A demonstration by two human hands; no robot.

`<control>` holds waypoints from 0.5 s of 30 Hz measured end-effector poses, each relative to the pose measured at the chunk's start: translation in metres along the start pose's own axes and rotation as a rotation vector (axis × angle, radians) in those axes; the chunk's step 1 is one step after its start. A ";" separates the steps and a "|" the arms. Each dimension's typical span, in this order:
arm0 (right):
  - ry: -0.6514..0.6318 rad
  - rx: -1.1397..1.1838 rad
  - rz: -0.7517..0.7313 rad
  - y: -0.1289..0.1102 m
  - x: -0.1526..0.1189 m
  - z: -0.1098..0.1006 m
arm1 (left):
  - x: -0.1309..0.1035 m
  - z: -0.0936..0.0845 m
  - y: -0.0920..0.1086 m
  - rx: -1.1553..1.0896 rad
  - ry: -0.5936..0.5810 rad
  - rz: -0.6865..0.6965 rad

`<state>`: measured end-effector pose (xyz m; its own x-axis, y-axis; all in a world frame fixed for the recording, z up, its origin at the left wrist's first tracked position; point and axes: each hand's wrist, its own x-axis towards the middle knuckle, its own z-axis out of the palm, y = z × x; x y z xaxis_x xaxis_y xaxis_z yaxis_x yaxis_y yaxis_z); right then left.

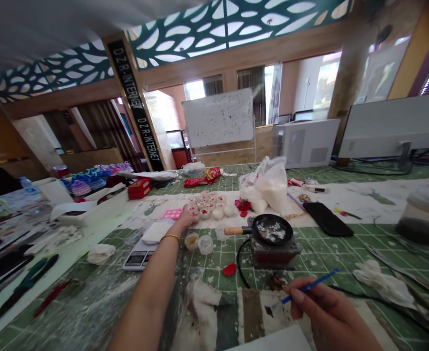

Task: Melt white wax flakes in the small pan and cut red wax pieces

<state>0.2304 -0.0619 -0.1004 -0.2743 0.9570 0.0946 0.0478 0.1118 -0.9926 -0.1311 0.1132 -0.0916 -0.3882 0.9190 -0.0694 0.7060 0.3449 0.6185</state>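
My left hand (pixel 189 218) stretches forward to a cluster of small clear cups (pixel 205 213) with white filling and red bits on top. Its fingers close at the cup on the cluster's near left edge, partly hidden. My right hand (pixel 314 307) pinches a thin blue stick (pixel 318 279) above a stained cloth (pixel 252 312); whether its lower end has bristles is unclear. Between the hands, a small black pan (pixel 272 229) with white bits in it sits on a hot plate (pixel 275 256). Near my left wrist are a cup of yellowish stuff (pixel 191 241) and a clear cup (pixel 205 244).
A kitchen scale (pixel 139 256) stands left of my forearm. Behind the pan are white plastic bags (pixel 269 187) and a red rose (pixel 242 204). A phone (pixel 327 218) lies to the right, with crumpled tissue (pixel 382 282) nearer. The hot plate's black cable (pixel 240 263) runs across the mat.
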 end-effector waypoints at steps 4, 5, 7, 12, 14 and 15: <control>0.015 -0.012 -0.017 -0.004 0.001 0.000 | 0.004 -0.004 0.008 0.135 0.052 -0.018; 0.021 -0.019 -0.014 -0.005 0.001 0.000 | 0.005 -0.005 0.012 0.183 0.074 -0.018; 0.029 -0.030 -0.007 -0.007 0.001 -0.001 | 0.009 -0.007 0.022 0.283 0.121 0.015; 0.028 -0.068 -0.015 -0.006 0.001 -0.002 | 0.013 0.009 0.053 0.507 0.090 0.276; 0.032 -0.091 -0.022 -0.005 0.001 -0.002 | 0.012 0.021 0.063 0.575 0.051 0.356; 0.033 -0.099 -0.025 -0.005 0.000 -0.002 | 0.012 0.026 0.066 0.602 0.038 0.380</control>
<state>0.2321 -0.0616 -0.0950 -0.2445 0.9618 0.1230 0.1370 0.1598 -0.9776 -0.0731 0.1519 -0.0720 -0.0625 0.9931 0.0990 0.9969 0.0574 0.0543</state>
